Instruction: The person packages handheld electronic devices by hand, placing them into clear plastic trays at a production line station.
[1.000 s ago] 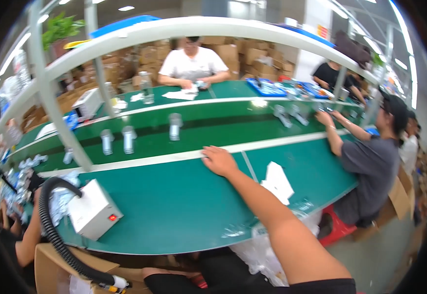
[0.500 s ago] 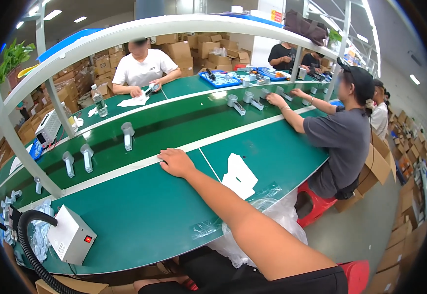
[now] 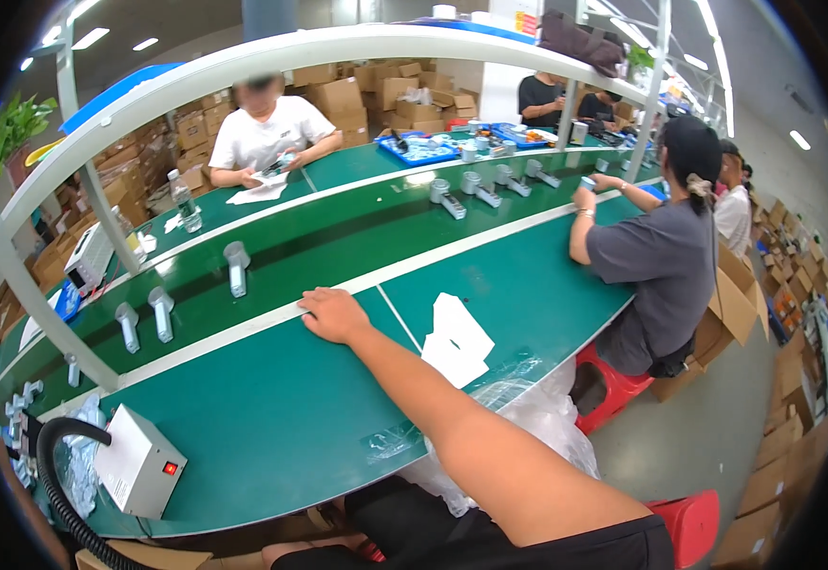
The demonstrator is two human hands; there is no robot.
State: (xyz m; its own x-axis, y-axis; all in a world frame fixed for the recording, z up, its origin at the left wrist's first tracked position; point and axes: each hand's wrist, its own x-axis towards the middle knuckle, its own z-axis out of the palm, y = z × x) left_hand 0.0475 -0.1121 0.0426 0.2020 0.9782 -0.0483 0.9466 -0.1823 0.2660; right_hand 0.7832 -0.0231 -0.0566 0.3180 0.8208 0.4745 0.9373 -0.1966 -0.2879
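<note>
Right hand point(image 3: 335, 315): left of centre, palm down, its underside hidden from us.
Black hose point(image 3: 48, 480): lower left, cut off for us by the bottom edge.
Red stool point(image 3: 697, 525): lower right, partly hidden from us by the black sleeve point(image 3: 613, 549).
White-shirted co-worker point(image 3: 271, 131): upper left, head blurred; we cannot identify the item point(image 3: 279, 169) held.
Grey parts point(image 3: 24, 395): far left, too small for us to tell apart.

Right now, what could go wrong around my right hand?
A gray device on the green belt might bump your right hand at the white rail if carried toward it. Moving your forearm could sweep the nearby white paper or snag the clear plastic bag.
</note>
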